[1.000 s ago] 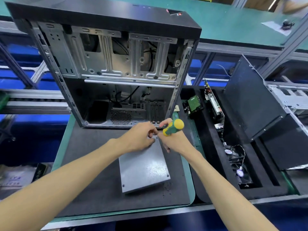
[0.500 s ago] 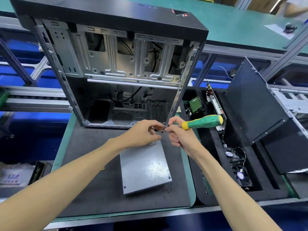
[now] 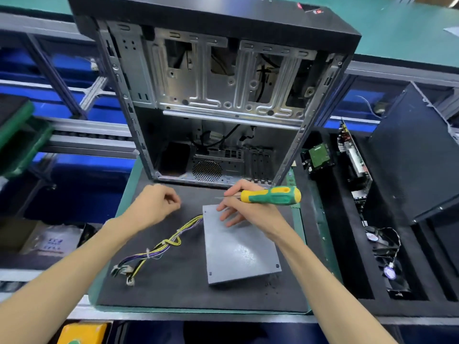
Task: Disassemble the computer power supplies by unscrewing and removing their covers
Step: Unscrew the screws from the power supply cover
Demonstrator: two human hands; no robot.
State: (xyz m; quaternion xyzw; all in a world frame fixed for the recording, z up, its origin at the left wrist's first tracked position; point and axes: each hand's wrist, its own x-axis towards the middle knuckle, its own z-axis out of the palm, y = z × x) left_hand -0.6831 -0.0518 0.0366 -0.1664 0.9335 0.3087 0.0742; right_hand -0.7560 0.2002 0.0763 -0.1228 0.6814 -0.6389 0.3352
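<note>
Grey power supply (image 3: 238, 247) lies lengthwise just beneath the right hand (image 3: 248, 214), which grips the screwdriver (image 3: 270, 195) crosswise; left hand (image 3: 154, 207), loosely curled, is empty-looking.

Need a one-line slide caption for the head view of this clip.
Right hand holds a green-yellow screwdriver over the grey power supply on the mat; curled left hand hovers beside it.

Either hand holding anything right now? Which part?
Right hand holds the screwdriver where shaft meets handle; the handle sticks out free. Left hand is curled; whether it pinches a screw cannot be told.
</note>
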